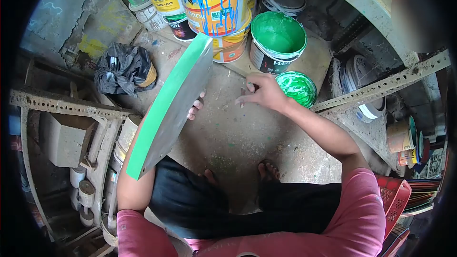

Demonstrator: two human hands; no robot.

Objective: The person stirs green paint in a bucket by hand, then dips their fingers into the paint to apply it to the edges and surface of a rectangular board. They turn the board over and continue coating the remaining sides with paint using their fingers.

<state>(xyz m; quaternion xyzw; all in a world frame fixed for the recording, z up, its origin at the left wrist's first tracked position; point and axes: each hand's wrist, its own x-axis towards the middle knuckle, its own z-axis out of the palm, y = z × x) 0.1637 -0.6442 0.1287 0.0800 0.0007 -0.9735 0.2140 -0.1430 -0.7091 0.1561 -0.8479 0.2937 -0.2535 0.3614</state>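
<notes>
My left hand [196, 106] grips a grey board [183, 95] by its far side, with the fingertips curling over the edge. The board is tilted upright, and its long narrow edge facing left is coated bright green. Part of my left hand is hidden behind the board. My right hand [264, 93] hovers over the floor to the right of the board, thumb and fingers loosely curled but apart, with nothing visible between them. Just beyond it stands an open bucket of green paint [278, 38]. Beside my right wrist lies a round lid smeared with green paint [296, 89].
Stacked paint buckets [216, 7] with blue drips stand at the back. A black plastic bag [124, 69] sits at the left. Metal shelving with perforated rails [390, 81] flanks both sides. A red crate [395, 202] is at the lower right.
</notes>
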